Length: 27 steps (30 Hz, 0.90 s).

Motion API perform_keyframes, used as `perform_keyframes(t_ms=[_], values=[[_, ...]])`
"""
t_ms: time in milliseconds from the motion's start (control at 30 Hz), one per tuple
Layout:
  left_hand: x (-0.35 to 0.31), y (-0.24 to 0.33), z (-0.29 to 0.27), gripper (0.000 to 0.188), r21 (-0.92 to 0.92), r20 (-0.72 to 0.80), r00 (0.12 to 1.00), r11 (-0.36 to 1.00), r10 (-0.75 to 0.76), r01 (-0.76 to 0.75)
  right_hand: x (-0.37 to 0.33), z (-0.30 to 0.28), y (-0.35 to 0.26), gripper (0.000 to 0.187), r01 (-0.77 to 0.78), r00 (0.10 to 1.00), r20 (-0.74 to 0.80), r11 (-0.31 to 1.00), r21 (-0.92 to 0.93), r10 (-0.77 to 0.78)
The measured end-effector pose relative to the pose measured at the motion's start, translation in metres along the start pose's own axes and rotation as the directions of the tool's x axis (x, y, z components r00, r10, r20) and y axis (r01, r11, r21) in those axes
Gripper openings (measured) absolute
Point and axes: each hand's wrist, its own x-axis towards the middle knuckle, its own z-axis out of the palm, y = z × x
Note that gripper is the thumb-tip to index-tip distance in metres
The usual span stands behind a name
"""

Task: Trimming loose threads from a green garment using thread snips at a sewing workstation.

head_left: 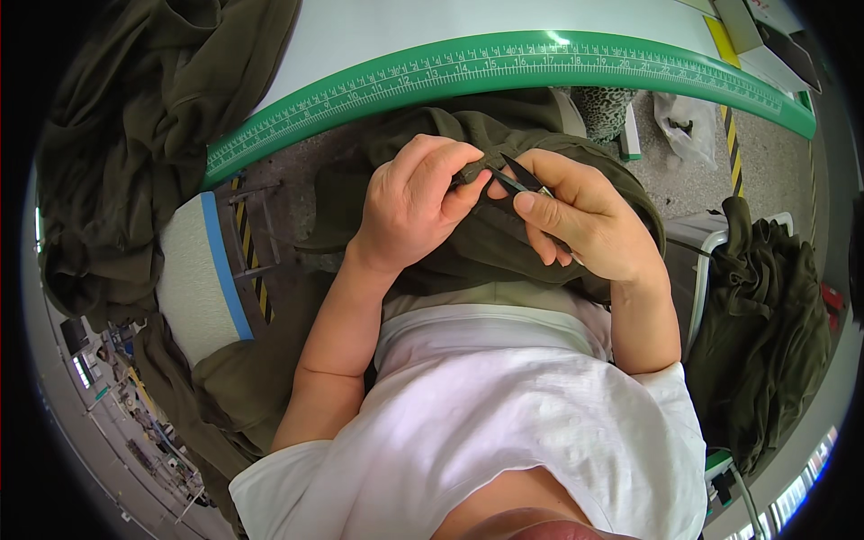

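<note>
Dark olive fabric (477, 256) lies gathered across my lap, and part of it is lifted toward my hands. My left hand (418, 202) is closed in a pinch on a small fold of this garment cloth. In my right hand (585, 211) is a pair of dark thread snips (517, 180), held between thumb and fingers. The snips' two pointed blades are apart and face the pinched fold, close to the left fingertips. Whether a blade touches the cloth or a thread, I cannot tell.
A green table edge with ruler markings (549, 61) curves in front of me. More olive garments hang over the table at the left (135, 135) and over a white-rimmed bin at the right (756, 333). A clear plastic bag (686, 130) lies beyond, near yellow-black floor tape.
</note>
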Motion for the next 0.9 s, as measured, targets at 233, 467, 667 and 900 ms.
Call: perform_keyframes(t_ms=[233, 467, 667, 900], values=[[0.0, 0.0, 0.0, 0.022, -0.014, -0.005, 1.0, 1.0, -0.008, 0.008, 0.001, 0.0, -0.002, 0.022, -0.008, 1.0, 0.009, 1.0, -0.028, 0.008], [-0.002, 0.0, 0.0, 0.022, -0.013, 0.003, 1.0, 1.0, -0.017, 0.017, 0.003, -0.002, -0.007, 0.019, -0.029, 0.999, 0.029, 0.998, -0.056, 0.031], [-0.002, 0.0, 0.0, 0.021, -0.032, 0.002, 1.0, 0.999, -0.02, 0.021, 0.003, -0.003, -0.013, 0.014, -0.069, 0.996, 0.05, 0.995, -0.065, 0.072], [-0.002, 0.0, 0.0, 0.022, -0.047, 0.014, 0.999, 0.998, -0.029, 0.03, 0.005, -0.005, -0.005, 0.019, -0.06, 0.997, 0.043, 0.995, -0.076, 0.064]])
